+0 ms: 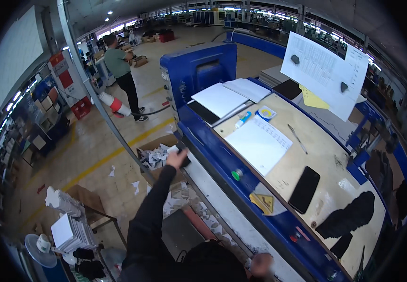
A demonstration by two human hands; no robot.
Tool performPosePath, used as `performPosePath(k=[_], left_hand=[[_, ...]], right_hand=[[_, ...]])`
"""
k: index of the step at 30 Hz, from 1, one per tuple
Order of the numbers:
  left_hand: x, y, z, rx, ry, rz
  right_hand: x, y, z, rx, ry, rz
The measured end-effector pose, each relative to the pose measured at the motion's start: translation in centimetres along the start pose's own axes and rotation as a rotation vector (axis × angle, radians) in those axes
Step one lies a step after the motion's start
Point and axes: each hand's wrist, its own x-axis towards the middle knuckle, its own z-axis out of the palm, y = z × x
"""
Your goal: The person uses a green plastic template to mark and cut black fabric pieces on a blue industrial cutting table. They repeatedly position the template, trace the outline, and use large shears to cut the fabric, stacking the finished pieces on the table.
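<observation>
My left arm reaches forward along the front of a blue machine (199, 141). The left hand (175, 159) is closed around a small dark object (184, 159) whose kind I cannot make out, above a pale ledge (213, 195). Close by stands a cardboard box (177, 176) filled with torn white paper scraps (156, 155). My right hand (262, 265) is low in the view beside the near end of the ledge. It is smeared by motion, so its fingers do not show clearly.
On the machine's wooden top lie a written sheet (260, 144), a black phone (304, 189), a pen (297, 138) and a black cloth-like piece (349, 215). A metal pole (95, 96) rises at left. Stacked white sheets (69, 233) stand lower left. A person (119, 66) stands farther off.
</observation>
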Motion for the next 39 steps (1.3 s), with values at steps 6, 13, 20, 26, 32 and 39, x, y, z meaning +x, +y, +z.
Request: performPosePath(k=[6,13,20,26,32,39], left_hand=[[22.6,1.3,-6.8,0.497,0.322,0.085],[31.3,4.8,-4.6,0.711,0.302,-0.168],[39.7,-1.0,-6.5,0.945,0.416,-0.384],[37.2,0.8,1.5,0.902,0.248,0.002],[28.3,1.2,6.7,0.708,0.271,0.243],[-6.4,-7.3,9.0,0.425,-0.178,0.297]], right_hand=[[4.2,-5.0,10.4,-0.071,-0.071,-0.196],[3.4,-6.3,8.9,-0.212,0.040,-0.159],[5.6,-7.6,8.8,-0.132,0.034,-0.091],[5.1,-5.0,9.0,-0.085,-0.002,-0.019],[5.3,-4.9,4.8,0.090,0.407,0.209],[0.2,3.2,-9.3,0.035,0.989,0.744]])
